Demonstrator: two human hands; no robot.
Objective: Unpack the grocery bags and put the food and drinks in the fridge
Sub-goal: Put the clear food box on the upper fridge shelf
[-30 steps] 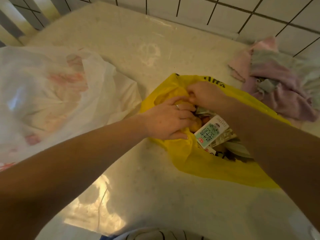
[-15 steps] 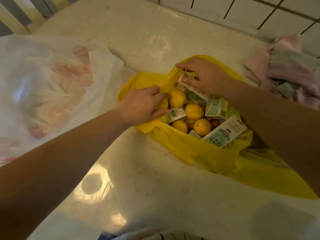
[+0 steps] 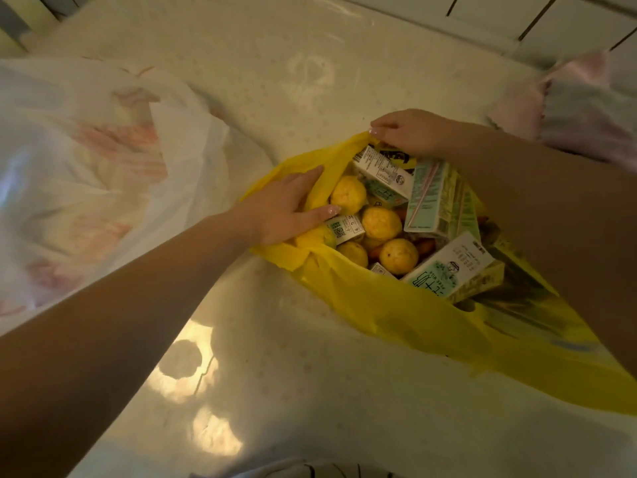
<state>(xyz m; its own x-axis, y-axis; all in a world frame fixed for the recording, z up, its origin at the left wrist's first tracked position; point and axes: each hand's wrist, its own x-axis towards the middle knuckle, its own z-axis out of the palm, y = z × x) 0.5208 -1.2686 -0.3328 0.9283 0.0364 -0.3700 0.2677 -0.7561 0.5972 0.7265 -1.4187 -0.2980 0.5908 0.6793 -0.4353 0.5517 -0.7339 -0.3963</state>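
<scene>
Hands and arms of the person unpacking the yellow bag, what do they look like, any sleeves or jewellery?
Both forearms are bare, with no sleeves, watch or bracelet in view. The left hand and right hand have longish nails with a pale, glossy polish on the fingers. No ring can be made out now; the picture is dim and slightly blurred.

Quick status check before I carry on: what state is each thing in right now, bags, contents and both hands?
Yellow bag: lying on the counter, mouth spread open.
Milk cartons: inside the yellow bag, lying tilted.
Yellow fruits: loose inside, among the cartons.
Left hand: fingers straight, pressing the bag's left rim outward.
Right hand: on the bag's far rim; grip unclear.
White bag: crumpled on the counter, untouched.
Pink cloth: bunched by the wall.
</scene>
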